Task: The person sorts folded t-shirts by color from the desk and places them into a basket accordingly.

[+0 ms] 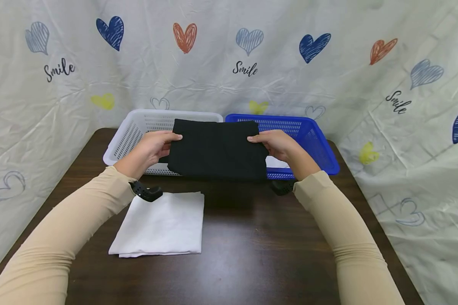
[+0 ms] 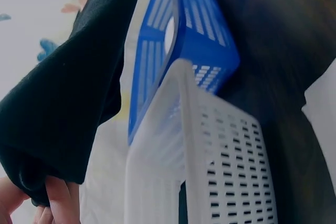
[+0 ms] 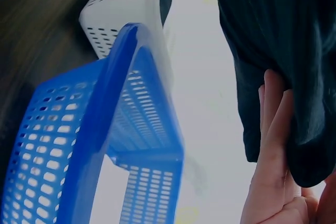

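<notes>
Arms (image 1: 87, 212) reach forward; left hand (image 1: 154, 147) and right hand (image 1: 277, 143) each pinch one side of the black cloth (image 1: 218, 150), raised and overlapping the white basket (image 1: 130, 134) and blue basket (image 1: 316, 144) in the head view.

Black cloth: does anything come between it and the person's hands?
Nothing visible: the left hand and right hand grip the black cloth directly, at opposite ends; wrist views show it apart from the white basket and blue basket.
</notes>
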Tool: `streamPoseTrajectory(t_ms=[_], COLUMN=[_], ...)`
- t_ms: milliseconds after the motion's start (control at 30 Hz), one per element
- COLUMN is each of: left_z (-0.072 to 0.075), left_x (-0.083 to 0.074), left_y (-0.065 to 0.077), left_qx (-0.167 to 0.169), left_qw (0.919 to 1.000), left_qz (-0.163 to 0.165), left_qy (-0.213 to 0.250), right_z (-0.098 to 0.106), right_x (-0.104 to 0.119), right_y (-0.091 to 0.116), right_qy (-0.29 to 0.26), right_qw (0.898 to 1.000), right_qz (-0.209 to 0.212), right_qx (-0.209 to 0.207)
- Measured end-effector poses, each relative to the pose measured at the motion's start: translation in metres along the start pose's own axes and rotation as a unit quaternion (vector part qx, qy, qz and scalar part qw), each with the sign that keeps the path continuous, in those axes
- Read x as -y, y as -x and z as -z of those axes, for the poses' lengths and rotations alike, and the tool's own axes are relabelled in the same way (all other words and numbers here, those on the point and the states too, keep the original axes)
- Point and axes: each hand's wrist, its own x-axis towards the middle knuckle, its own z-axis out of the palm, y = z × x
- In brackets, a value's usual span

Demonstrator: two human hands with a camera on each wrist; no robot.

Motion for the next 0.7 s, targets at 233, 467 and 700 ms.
streamPoseTrajectory(t_ms=[233, 467, 700], left_z=[0.009, 0.018, 0.028], left_x=[-0.008, -0.016, -0.027], left_y=[-0.003, -0.001, -0.002], left_qx=[-0.008, -0.011, -0.005], left_qw=[0.9999, 0.9997, 0.9997], left_qz=[-0.008, -0.021, -0.023], left_qy=[0.011, 0.003, 0.0], right_z=[-0.007, -0.015, -0.023], right_x=[0.012, 0.025, 0.037], right_y=[-0.011, -0.016, -0.025], right_qy=[0.028, 0.03, 0.041], right_qw=[1.0, 0.999, 0.999], right_qz=[-0.004, 0.007, 0.011], right_qx=[0.005, 0.01, 0.016])
